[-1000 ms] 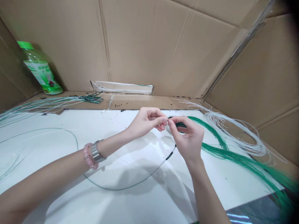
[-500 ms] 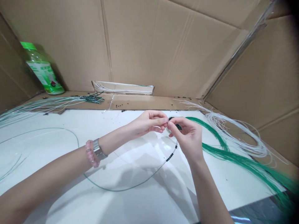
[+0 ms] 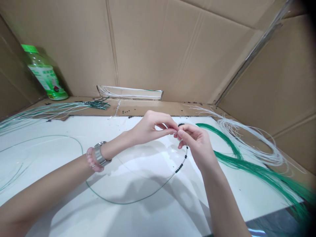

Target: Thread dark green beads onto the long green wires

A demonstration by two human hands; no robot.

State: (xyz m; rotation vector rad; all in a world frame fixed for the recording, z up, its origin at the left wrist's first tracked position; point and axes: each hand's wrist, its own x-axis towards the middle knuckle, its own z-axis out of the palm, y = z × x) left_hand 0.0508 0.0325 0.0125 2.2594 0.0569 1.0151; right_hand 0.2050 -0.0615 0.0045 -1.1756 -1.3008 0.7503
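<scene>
My left hand (image 3: 153, 129) and my right hand (image 3: 196, 144) meet fingertip to fingertip above a white table (image 3: 61, 154). Both are pinched closed on the end of a thin green cord (image 3: 128, 199). Several small dark beads (image 3: 181, 164) sit on the cord just below my right hand. The cord hangs from my fingers and loops across the table toward my left forearm. What lies between my fingertips is too small to make out. My left wrist carries a pink bead bracelet and a metal band (image 3: 97, 156).
A bundle of green cords (image 3: 249, 168) and a coil of white cords (image 3: 247, 138) lie to the right. More cords with dark ends (image 3: 96, 104) lie at the back left beside a green-capped bottle (image 3: 43, 74). Cardboard walls (image 3: 172, 49) enclose the table. Loose beads dot the back ledge.
My left hand has arched upward at the knuckles and my right hand has turned slightly downward. The beads on the cord have slid a little lower. The pinch point has stayed in place.
</scene>
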